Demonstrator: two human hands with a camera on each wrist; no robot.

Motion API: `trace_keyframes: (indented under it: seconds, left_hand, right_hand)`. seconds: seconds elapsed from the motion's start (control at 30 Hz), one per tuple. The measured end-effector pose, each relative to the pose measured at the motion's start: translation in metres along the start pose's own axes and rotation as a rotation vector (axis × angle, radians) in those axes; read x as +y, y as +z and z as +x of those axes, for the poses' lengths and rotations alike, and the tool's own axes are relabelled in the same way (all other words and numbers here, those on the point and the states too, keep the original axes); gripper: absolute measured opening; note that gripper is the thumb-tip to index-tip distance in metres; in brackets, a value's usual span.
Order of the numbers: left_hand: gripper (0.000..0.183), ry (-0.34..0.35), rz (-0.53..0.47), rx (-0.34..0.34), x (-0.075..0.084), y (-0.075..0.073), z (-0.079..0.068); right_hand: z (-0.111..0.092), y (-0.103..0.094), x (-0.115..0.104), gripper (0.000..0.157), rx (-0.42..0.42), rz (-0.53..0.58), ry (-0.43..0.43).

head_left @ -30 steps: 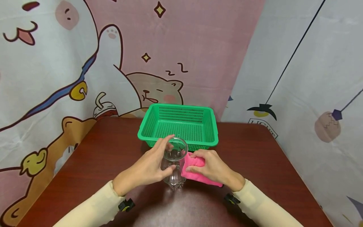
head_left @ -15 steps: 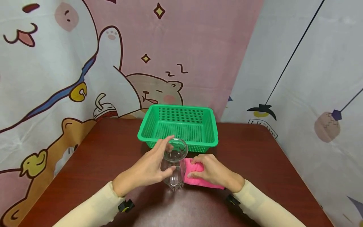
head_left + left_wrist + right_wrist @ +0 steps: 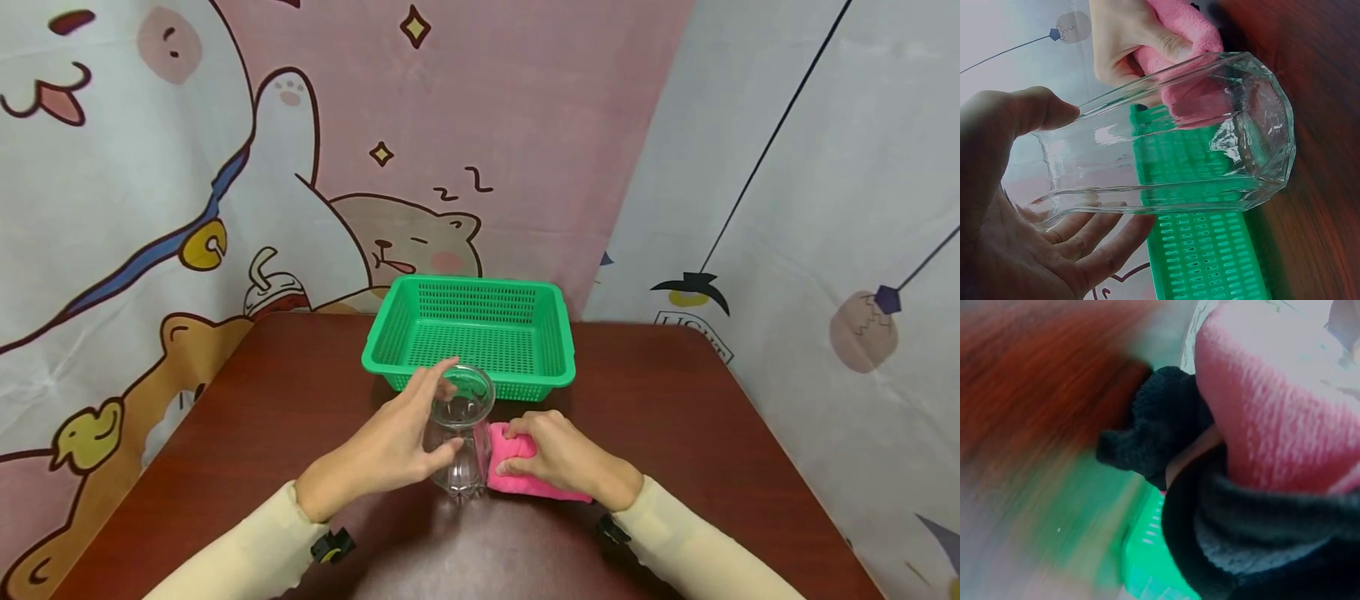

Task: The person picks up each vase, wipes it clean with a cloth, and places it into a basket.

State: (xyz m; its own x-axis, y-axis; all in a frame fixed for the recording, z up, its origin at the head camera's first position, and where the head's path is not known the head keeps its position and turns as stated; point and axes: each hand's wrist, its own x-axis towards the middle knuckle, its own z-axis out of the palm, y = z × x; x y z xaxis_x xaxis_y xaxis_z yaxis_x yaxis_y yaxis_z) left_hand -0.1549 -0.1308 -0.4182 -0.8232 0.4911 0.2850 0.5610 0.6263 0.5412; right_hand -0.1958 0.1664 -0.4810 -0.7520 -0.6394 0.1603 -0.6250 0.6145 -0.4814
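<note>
The left hand (image 3: 390, 446) is clamped on the glass vase (image 3: 471, 442) near its flared rim, thumb opposing fingers. The vase is upright, in front of the green basket (image 3: 525, 381). The right hand (image 3: 566, 454), apart from the left, pinches the pink cloth (image 3: 516, 448) at the vase's right side. Base contact with the table (image 3: 300, 400) cannot be confirmed. Risk: sideways cloth pressure against a light hold may make the smooth glass slip or tip.
</note>
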Motion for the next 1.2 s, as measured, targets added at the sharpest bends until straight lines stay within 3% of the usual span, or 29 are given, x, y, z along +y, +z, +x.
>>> trace_keyframes:
  seconds: [0.4, 0.8, 1.2]
  left_hand:
    - [0.105, -0.001, -0.005, -0.003, -0.0008, -0.0004, -0.0002]
    - [0.105, 0.004, -0.008, -0.002, -0.0015, 0.0008, -0.0003]
    - [0.106, -0.001, -0.008, -0.003, -0.0006, 0.0003, -0.0011]
  right_hand:
    - [0.0002, -0.0005, -0.0013, 0.037, 0.000, -0.014, 0.007]
    - [-0.0004, 0.0036, 0.0024, 0.033, 0.018, 0.041, 0.003]
    - [-0.0055, 0.0069, 0.0031, 0.030, 0.115, 0.061, -0.038]
